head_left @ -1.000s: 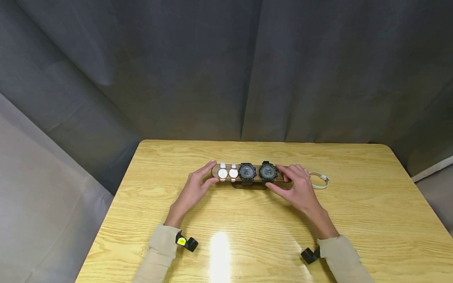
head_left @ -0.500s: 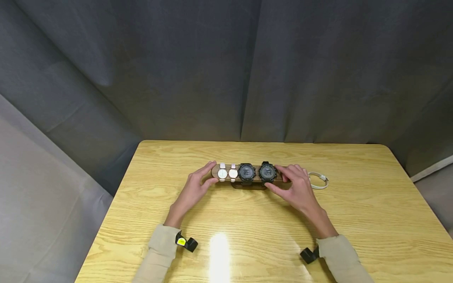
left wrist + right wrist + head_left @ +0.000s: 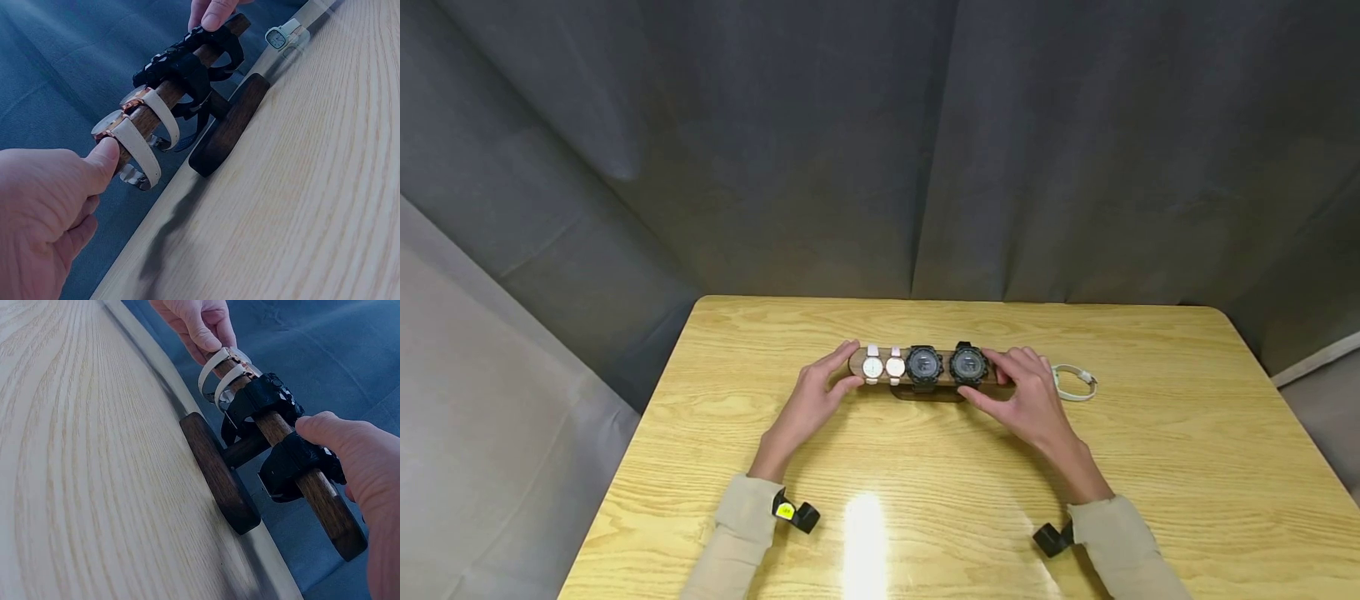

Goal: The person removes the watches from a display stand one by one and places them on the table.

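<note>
A dark wooden watch stand (image 3: 342, 526) carries a row of watches on its raised bar, above a flat base (image 3: 232, 125). At the left end sit two pale-strapped watches, a larger white one (image 3: 872, 367) and a smaller one with a rose-gold case (image 3: 895, 367). Right of them are two bulky black digital watches, the inner one (image 3: 923, 364) and the outer one (image 3: 968, 365). My left hand (image 3: 808, 397) grips the bar's left end between thumb and fingers. My right hand (image 3: 1036, 402) pinches the outer black watch, thumb on its near side, index finger on the far side.
A white-strapped watch (image 3: 277, 39) lies on the wooden table (image 3: 925, 483) just right of the stand. Behind the table's far edge hangs a dark grey curtain (image 3: 820, 167). Black wrist cameras are strapped over both sleeves.
</note>
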The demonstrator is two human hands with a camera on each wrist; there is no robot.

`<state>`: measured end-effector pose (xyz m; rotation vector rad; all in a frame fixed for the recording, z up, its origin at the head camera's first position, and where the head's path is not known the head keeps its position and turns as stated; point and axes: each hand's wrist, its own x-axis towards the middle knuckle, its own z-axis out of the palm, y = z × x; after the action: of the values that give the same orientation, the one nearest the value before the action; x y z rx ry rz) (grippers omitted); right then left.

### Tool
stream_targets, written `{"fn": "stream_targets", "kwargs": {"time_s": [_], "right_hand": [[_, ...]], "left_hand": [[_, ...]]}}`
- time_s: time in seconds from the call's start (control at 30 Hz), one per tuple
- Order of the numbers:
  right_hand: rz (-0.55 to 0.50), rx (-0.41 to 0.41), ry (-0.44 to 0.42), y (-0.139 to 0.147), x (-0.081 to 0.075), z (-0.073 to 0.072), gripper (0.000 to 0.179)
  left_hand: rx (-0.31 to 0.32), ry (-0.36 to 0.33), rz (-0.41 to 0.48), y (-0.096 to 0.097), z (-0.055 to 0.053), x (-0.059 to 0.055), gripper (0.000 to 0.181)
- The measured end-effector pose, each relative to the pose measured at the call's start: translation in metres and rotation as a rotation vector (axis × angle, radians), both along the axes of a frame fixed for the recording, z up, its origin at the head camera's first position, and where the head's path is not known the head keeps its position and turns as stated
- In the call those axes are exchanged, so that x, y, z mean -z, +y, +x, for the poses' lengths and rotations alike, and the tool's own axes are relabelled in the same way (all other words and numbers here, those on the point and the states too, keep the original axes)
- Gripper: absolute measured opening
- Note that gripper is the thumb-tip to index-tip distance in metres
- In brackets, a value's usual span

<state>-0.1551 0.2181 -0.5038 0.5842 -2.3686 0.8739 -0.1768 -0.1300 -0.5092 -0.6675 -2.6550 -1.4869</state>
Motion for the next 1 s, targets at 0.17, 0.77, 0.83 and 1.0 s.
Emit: {"fn": "stream_targets", "kwargs": {"time_s": [0.17,0.77,0.83,1.0], "right_hand": [[0.014,0.014,0.005,-0.0018,-0.0016,0.0007,0.063],[0.010,0.016,-0.019,-0.0018,-0.0013,0.0000,0.060],[0.006,0.014,-0.024,-0.0016,-0.0015,0.0000,0.059],[-0.006,0.003,-0.029,-0.0014,-0.0016,-0.0005,0.057]], "left_hand": [[-0.002,-0.007,-0.002,0.0003,0.0002,0.0006,0.060],[0.009,-0.003,0.005,-0.0005,0.0007,0.0017,0.059],[0.009,0.001,0.006,-0.0006,0.0009,0.0015,0.059],[0.007,0.000,0.006,-0.0010,0.0015,0.0005,0.059]]}}
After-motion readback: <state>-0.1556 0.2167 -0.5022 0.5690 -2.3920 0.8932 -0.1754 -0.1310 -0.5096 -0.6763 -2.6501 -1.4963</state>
